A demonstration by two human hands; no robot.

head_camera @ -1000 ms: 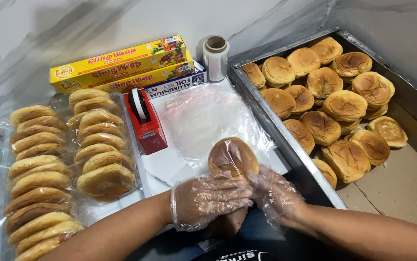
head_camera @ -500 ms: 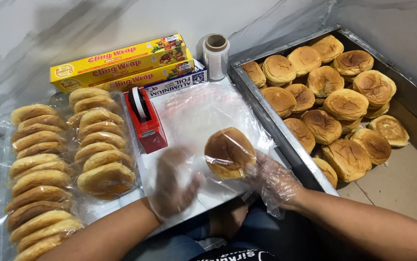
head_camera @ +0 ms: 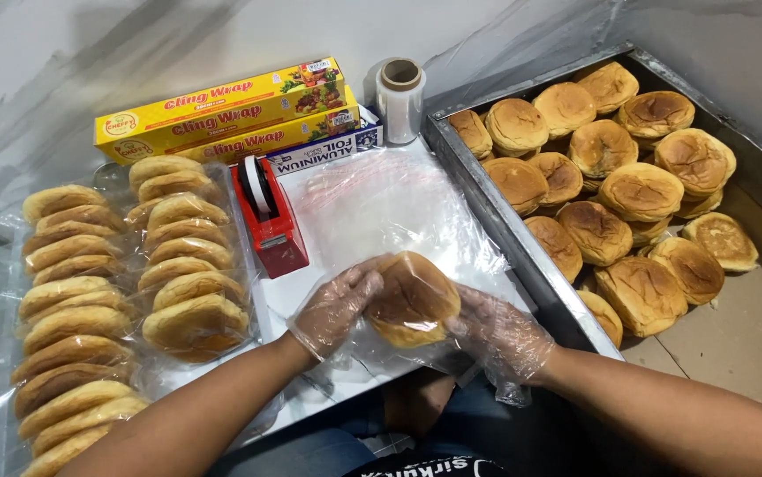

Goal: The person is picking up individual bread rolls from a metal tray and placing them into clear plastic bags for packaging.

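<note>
Bun [head_camera: 412,299]: soft and light, we judged; best cupped at its sides.
Grip: our left hand [head_camera: 335,309] and right hand [head_camera: 500,334] clasped it.

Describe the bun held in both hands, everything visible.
The round golden-brown bun has a smooth, glossy domed top, darker at the centre, and a paler yellow edge along the bottom. It looks soft, whole and unwrapped. It sits slightly tilted above the clear plastic bags on the white table. The left hand and right hand, both in thin clear gloves, grip its sides.
</note>
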